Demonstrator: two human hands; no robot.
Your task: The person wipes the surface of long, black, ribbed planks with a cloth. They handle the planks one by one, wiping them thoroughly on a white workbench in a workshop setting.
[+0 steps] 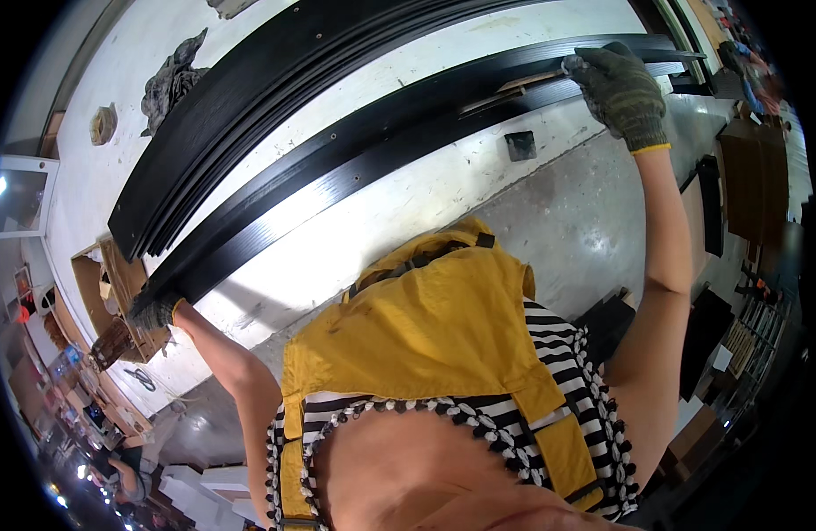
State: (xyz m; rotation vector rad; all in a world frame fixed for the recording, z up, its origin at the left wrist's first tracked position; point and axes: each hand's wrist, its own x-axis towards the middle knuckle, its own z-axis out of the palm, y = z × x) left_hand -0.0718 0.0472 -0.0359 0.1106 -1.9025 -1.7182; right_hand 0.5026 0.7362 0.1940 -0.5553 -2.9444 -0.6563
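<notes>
A long black wooden board (328,146) lies across the white work table, its edges bent by the lens. My left hand (156,307), in a dark glove, is closed round the board's left end; its fingers are partly hidden. Far to the right, my right hand (622,96), in a dark green glove with a yellow cuff, grips the board near its other end. Left of the right hand, a strip of pale bare wood (519,86) shows in a gap along the board. Behind it lies a stack of similar black boards (222,115).
A crumpled dark cloth (172,81) and a roll of tape (103,126) lie on the white table (275,292) at the far left. An open cardboard box (89,265) stands beside my left hand. A small black square (519,145) sits near the table's front edge.
</notes>
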